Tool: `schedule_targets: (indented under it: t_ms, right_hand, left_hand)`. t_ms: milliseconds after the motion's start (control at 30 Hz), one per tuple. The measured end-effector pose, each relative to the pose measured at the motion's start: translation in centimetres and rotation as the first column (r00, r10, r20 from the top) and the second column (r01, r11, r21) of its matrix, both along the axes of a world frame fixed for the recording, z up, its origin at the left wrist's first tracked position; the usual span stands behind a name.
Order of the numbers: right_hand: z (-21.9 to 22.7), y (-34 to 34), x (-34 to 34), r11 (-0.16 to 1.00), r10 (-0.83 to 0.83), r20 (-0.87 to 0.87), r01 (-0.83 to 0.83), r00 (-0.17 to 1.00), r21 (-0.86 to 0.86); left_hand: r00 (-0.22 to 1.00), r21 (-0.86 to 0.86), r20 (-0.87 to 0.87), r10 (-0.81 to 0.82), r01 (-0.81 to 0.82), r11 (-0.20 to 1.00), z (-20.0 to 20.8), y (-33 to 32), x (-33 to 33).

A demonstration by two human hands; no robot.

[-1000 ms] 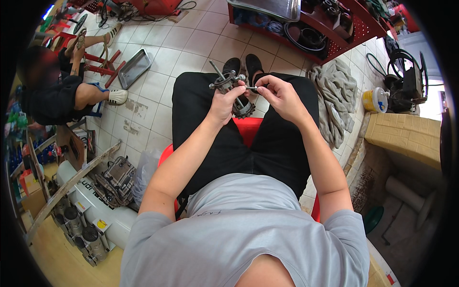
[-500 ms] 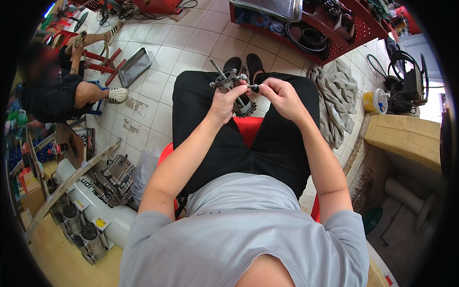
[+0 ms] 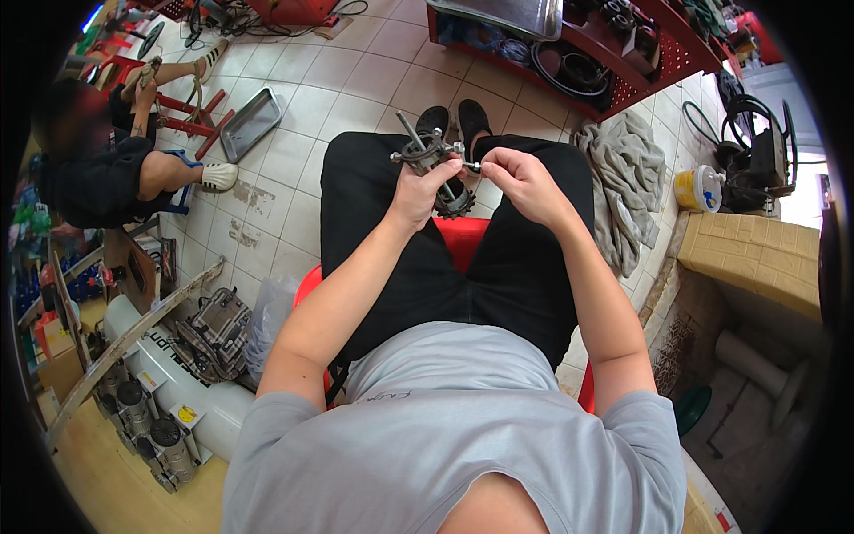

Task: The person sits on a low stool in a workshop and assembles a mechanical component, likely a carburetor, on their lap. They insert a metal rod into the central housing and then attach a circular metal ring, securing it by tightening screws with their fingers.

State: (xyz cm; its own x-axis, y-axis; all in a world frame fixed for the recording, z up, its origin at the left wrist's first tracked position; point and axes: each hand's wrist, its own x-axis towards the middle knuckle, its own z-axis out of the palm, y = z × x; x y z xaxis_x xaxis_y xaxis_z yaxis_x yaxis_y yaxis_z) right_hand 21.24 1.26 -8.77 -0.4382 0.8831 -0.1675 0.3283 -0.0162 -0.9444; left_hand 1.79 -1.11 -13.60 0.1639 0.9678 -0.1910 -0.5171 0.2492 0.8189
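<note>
My left hand (image 3: 416, 198) is closed around a dark metal gear assembly (image 3: 425, 157) above my lap. Its long shaft tilts up and away to the left, and a toothed wheel (image 3: 455, 208) shows at its lower end. Several bolt-like studs stick out around the upper collar. My right hand (image 3: 527, 185) is closed in a pinch at the outer end of a small bolt (image 3: 474, 165) on the assembly's right side. Fingers hide part of the collar and the bolt's tip.
At the left, another person (image 3: 98, 187) sits near a metal tray (image 3: 251, 125) on the tiled floor. A red tool rack (image 3: 623, 53) stands ahead. To the right lie a grey cloth (image 3: 623, 191), a yellow-and-white bucket (image 3: 698, 189) and a cardboard box (image 3: 752, 258).
My right fingers have shifted slightly at the bolt's end, showing more of its tip. The gear assembly has tilted a little in my left hand, which keeps its hold.
</note>
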Motion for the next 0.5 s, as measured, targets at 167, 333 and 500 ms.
schedule_targets:
  t_ms: [167, 333, 500]
  right_hand:
    - [0.1, 0.0, -0.2, 0.999, -0.004, -0.047, 0.006, 0.999, 0.042]
    - [-0.4, -0.1, -0.2, 0.999, -0.038, -0.11, 0.041, 0.993, 0.026]
    - [0.2, 0.2, 0.2, 0.998, 0.001, -0.048, 0.002, 0.999, 0.055]
  left_hand:
    - [0.988, -0.012, 0.15, -0.036, 0.038, 0.999, 1.4, 0.1, 0.0]
    - [0.982, -0.004, 0.158, -0.102, 0.104, 0.995, 1.4, 0.0, -0.2]
    - [0.986, 0.007, 0.143, -0.084, 0.084, 0.996, 0.8, -0.3, 0.0]
